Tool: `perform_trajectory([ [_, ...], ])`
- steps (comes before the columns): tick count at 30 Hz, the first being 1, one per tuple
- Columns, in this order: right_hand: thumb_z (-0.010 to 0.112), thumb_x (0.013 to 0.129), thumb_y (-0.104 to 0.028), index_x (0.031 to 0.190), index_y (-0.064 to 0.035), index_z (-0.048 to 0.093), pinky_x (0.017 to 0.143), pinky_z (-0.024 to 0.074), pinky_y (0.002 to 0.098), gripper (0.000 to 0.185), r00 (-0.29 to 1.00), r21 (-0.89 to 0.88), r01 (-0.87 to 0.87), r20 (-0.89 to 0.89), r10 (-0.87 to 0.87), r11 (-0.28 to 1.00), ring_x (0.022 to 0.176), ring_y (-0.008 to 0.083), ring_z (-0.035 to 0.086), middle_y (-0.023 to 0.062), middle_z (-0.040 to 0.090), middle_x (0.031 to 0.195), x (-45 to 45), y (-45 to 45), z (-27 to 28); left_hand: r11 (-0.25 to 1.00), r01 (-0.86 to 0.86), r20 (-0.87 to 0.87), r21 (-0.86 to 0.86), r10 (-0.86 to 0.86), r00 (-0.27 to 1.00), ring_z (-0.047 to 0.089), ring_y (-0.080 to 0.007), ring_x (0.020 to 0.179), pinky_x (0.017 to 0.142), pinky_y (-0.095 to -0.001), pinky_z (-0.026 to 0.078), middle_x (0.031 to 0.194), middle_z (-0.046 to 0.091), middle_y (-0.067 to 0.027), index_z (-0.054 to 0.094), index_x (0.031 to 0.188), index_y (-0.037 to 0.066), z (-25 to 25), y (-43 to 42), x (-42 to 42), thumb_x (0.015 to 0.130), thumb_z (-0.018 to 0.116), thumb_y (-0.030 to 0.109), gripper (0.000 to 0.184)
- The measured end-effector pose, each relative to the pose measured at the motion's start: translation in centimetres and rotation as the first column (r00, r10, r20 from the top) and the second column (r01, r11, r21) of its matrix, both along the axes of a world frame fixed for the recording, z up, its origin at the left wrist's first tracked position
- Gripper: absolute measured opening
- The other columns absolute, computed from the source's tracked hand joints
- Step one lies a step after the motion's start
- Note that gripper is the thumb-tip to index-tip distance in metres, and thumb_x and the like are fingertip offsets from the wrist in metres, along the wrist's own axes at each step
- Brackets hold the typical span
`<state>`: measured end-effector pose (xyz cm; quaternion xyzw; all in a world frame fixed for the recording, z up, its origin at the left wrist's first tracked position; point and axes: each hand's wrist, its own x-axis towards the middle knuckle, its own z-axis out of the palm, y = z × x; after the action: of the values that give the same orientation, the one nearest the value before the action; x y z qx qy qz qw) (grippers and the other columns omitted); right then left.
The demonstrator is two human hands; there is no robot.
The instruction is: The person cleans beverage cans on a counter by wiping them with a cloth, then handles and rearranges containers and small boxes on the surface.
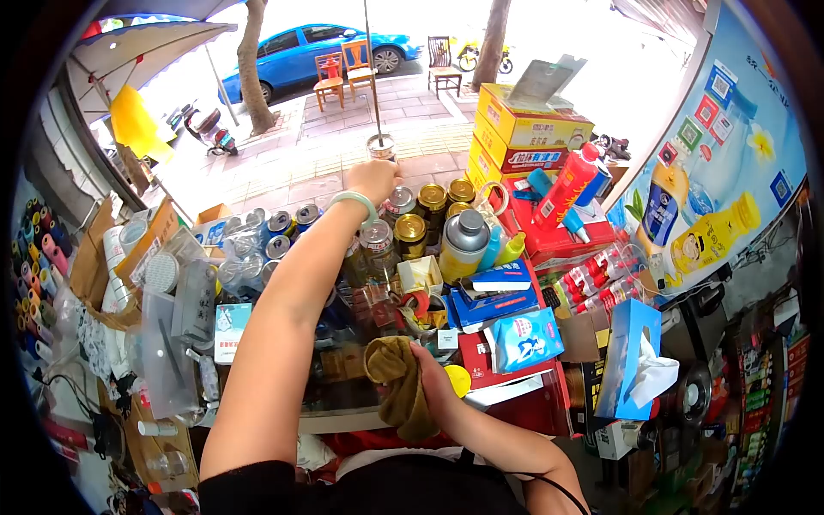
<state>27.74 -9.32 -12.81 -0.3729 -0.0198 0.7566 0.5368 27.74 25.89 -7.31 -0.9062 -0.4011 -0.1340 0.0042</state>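
Observation:
My left arm reaches far forward over the goods, a pale bangle at the wrist. My left hand (pixel 372 182) is closed at a silver-topped can (pixel 381 147) with a pale label; its fingertips are partly hidden. Close to my body, my right hand (pixel 435 385) grips a bunched brown cloth (pixel 396 384). Beneath and beyond my forearm stand gold-topped cans (pixel 410 230) and clear-topped cans or jars. A yellow bottle with a grey cap (pixel 464 246) is to their right.
Yellow cartons (pixel 515 129) are stacked at the far right, behind a red spray can (pixel 566 187). A blue tissue box (pixel 631 360) stands near right. Plastic containers (pixel 167 343) crowd the left. A thin pole (pixel 372 69) rises beyond my left hand; chairs and a blue car (pixel 300 53) are outside.

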Motion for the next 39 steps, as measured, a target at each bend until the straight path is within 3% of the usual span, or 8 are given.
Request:
perform_trajectory([
  [3, 0.036, 0.102, -0.045, 0.123, -0.0091, 0.06, 0.078, 0.0574, 0.0408, 0.048, 1.0, 0.002, 0.002, -0.022, -0.002, 1.0, 0.087, 0.0264, 0.069, 0.0097, 0.069, 0.108, 0.5, -0.3, -0.6, 0.974, -0.019, -0.109, -0.225, -0.005, 0.994, 0.07, -0.0284, 0.095, 0.082, -0.041, 0.054, 0.099, 0.073, -0.0099, 0.074, 0.099, 0.017, 1.6, -0.1, 0.6, 0.09, 0.065, 0.029, 0.018],
  [11, 0.036, 0.102, -0.046, 0.124, -0.0106, 0.06, 0.075, 0.0575, 0.0398, 0.048, 0.998, 0.006, -0.056, 0.026, 0.055, 0.998, 0.086, 0.0267, 0.069, 0.0093, 0.069, 0.108, 0.7, -0.4, 0.2, 0.967, 0.253, -0.351, -0.018, -0.243, 0.904, 0.071, -0.0295, 0.091, 0.077, -0.0416, 0.056, 0.099, 0.072, -0.0133, 0.071, 0.099, 0.008, 1.1, 2.3, 1.1, 0.089, 0.063, 0.025, 0.021],
  [18, 0.035, 0.103, -0.045, 0.124, -0.0093, 0.059, 0.073, 0.0578, 0.0391, 0.048, 0.997, 0.017, -0.07, -0.015, 0.07, 0.997, 0.083, 0.0263, 0.07, 0.0099, 0.07, 0.107, 0.6, -0.6, 0.1, 0.987, -0.12, 0.001, 0.104, 0.121, 0.993, 0.069, -0.0346, 0.083, 0.075, -0.0478, 0.054, 0.087, 0.071, -0.014, 0.067, 0.087, 0.006, 4.3, 1.4, 1.0, 0.099, 0.048, 0.03, 0.033],
  [21, 0.035, 0.103, -0.046, 0.124, -0.0086, 0.06, 0.072, 0.0578, 0.0389, 0.049, 0.997, -0.017, -0.069, -0.019, 0.068, 0.998, 0.082, 0.026, 0.07, 0.0101, 0.07, 0.106, 0.5, -0.6, 0.5, 0.985, -0.171, -0.021, -0.015, 0.171, 0.985, 0.068, -0.0339, 0.097, 0.076, -0.0445, 0.055, 0.106, 0.07, -0.0191, 0.065, 0.112, 0.007, 2.5, 2.1, 2.0, 0.095, 0.056, 0.035, 0.034],
  [22, 0.036, 0.103, -0.046, 0.124, -0.0084, 0.06, 0.072, 0.0577, 0.0389, 0.049, 0.997, -0.019, -0.072, -0.019, 0.072, 0.997, 0.082, 0.0259, 0.07, 0.0102, 0.07, 0.105, 0.5, -0.7, 0.6, 0.975, -0.048, 0.024, 0.216, 0.044, 0.999, 0.065, -0.0334, 0.107, 0.085, -0.0468, 0.052, 0.12, 0.064, -0.0211, 0.055, 0.128, 0.008, 0.7, 1.5, 2.3, 0.091, 0.06, 0.037, 0.047],
  [24, 0.036, 0.103, -0.046, 0.123, -0.008, 0.06, 0.071, 0.0577, 0.0389, 0.049, 0.997, -0.022, -0.073, -0.015, 0.073, 0.997, 0.082, 0.0259, 0.07, 0.0105, 0.071, 0.104, 0.3, -0.8, 0.6, 0.94, 0.185, -0.031, -0.287, -0.202, 0.979, 0.052, -0.0317, 0.13, 0.11, -0.0592, 0.032, 0.148, 0.045, -0.0227, 0.022, 0.156, 0.011, 1.2, 1.6, 2.7, 0.08, 0.072, 0.04, 0.095],
  [28, 0.036, 0.103, -0.046, 0.122, -0.0079, 0.061, 0.07, 0.0576, 0.0389, 0.049, 0.998, -0.023, -0.065, -0.024, 0.064, 0.998, 0.08, 0.026, 0.07, 0.0107, 0.071, 0.103, 0.1, -0.7, 0.6, 0.874, 0.343, -0.04, -0.344, -0.378, 0.925, 0.055, -0.0341, 0.126, 0.114, -0.0635, 0.019, 0.14, 0.054, -0.0219, 0.032, 0.151, 0.01, -0.2, -0.4, 4.1, 0.076, 0.076, 0.037, 0.091],
  [39, 0.041, 0.101, -0.047, 0.123, -0.0107, 0.062, 0.069, 0.0576, 0.0412, 0.047, 0.996, -0.072, -0.064, -0.065, 0.06, 0.995, 0.08, 0.0279, 0.07, 0.0093, 0.071, 0.104, 0.1, -1.1, 0.5, 0.952, 0.132, -0.186, -0.277, -0.188, 0.964, 0.063, -0.0306, 0.116, 0.118, -0.057, 0.016, 0.116, 0.069, -0.0142, 0.053, 0.125, 0.007, 0.4, -3.1, 5.9, 0.062, 0.087, 0.042, 0.079],
])
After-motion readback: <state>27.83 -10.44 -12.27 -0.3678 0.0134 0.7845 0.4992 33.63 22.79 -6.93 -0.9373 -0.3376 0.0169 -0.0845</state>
